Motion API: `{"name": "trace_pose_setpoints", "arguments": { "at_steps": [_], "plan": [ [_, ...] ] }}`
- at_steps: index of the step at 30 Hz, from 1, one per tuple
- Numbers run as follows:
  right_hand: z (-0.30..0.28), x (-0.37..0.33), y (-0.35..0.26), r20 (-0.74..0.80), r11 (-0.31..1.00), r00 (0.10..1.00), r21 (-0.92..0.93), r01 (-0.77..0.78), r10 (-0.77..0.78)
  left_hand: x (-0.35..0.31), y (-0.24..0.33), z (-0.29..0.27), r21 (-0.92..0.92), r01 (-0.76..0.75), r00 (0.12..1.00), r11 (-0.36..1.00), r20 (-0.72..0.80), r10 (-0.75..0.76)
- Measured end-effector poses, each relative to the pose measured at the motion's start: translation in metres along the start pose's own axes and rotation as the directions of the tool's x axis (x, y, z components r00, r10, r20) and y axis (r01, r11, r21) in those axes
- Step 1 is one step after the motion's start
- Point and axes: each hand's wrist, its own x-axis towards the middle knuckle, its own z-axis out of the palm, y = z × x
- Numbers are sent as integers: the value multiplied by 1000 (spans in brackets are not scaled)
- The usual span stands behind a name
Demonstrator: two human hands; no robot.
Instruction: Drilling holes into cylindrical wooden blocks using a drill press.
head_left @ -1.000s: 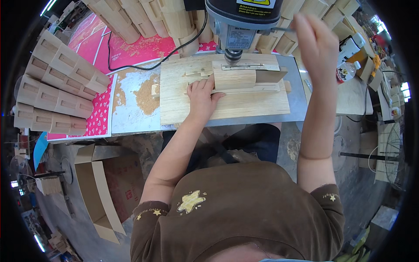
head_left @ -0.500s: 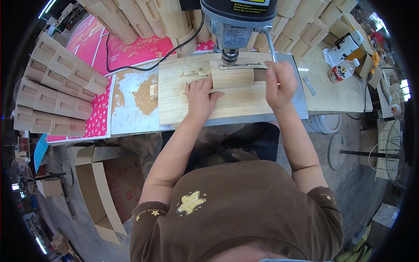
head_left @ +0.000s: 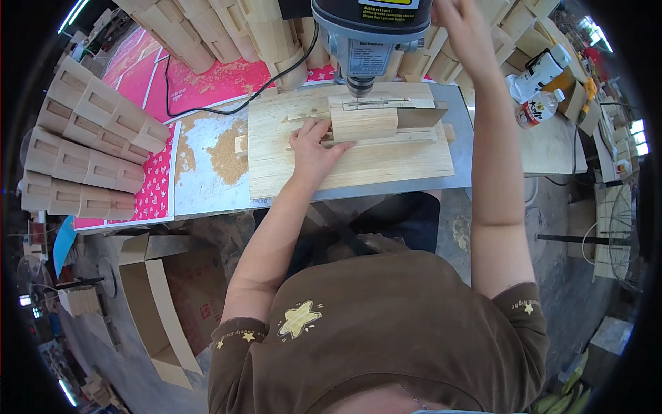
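Note:
A bench drill press (head_left: pixel 369 48) stands at the far middle, its chuck (head_left: pixel 360 85) above a pale wooden block (head_left: pixel 364 123). The block has a rounded front and lies in a wooden jig (head_left: pixel 414 136) on a flat board (head_left: pixel 379 165). My left hand (head_left: pixel 314 143) grips the block's left end, fingers curled at its side and thumb along the lower front. At the top edge, right of the drill head, my right hand (head_left: pixel 456 15) is raised with fingers curled; the drill head and picture edge hide what it grips.
Stacked wooden pieces with slots (head_left: pixel 96 141) stand at the left, and more (head_left: pixel 200 41) behind. A black cable (head_left: pixel 255 96) crosses the pink sheet. Sawdust (head_left: pixel 227 155) lies beside the board. A bottle (head_left: pixel 541 107) stands at the right. An open carton (head_left: pixel 162 310) sits on the floor.
My right hand has moved up and away from the front of the drill press, where it held the metal lever. The chuck looks slightly higher above the block. My left hand has stayed.

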Motion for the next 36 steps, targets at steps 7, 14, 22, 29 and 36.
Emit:
{"name": "trace_pose_setpoints", "arguments": {
  "at_steps": [7,14,22,29,36],
  "plan": [
    [-20,-124,81,514,911,856,-377,165,58,1,-5,-21,-150,-111,994,982,-17,110],
    [-35,-135,65,558,935,825,-334,123,91,-42,-23,-115,-392,35,999,919,15,-32],
    [-27,-144,55,565,948,821,-299,112,81,-26,12,-119,-488,567,810,664,181,-558],
    [-22,-142,53,566,942,824,-288,172,23,-24,15,-94,-436,629,773,643,265,-577],
    [-24,-148,51,531,927,842,-357,119,96,-19,23,-37,-591,436,890,678,175,-420]
  ]
}}
